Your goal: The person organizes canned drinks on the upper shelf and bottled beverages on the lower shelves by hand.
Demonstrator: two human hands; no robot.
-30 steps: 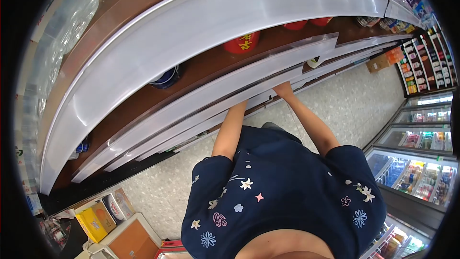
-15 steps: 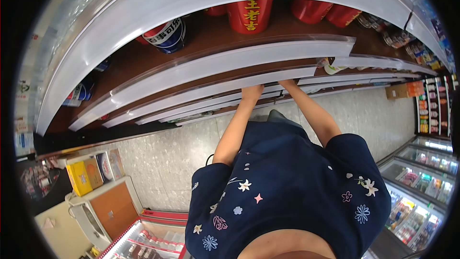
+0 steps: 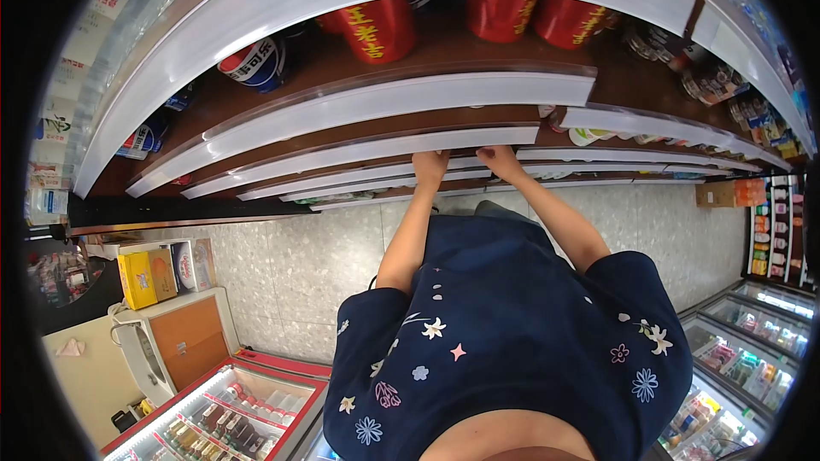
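Note:
My left hand (image 3: 430,168) is at the front edge of a lower shelf, its fingers mostly hidden under the white price strip (image 3: 376,147) above it. A short gap to the right, my right hand (image 3: 500,162) is at the same shelf level with its fingers curled in. Whatever it may hold is too small or hidden to make out. Both forearms reach forward from my dark blue flowered shirt (image 3: 512,316). On the upper brown shelf stand red cans with yellow characters (image 3: 376,30) and a blue Pepsi can (image 3: 256,64).
Stepped shelves with white strips (image 3: 367,107) fill the front. Glass jars (image 3: 653,41) stand at upper right. A red-edged display freezer (image 3: 295,367) is behind me at left, glass-door coolers (image 3: 752,333) at right. Cardboard boxes (image 3: 716,195) sit on the grey floor (image 3: 316,290).
The view has shifted a little to the right along the shelves, so the cans appear further left. Both hands have drawn slightly out from under the strip, and the right hand's curled fingers now show.

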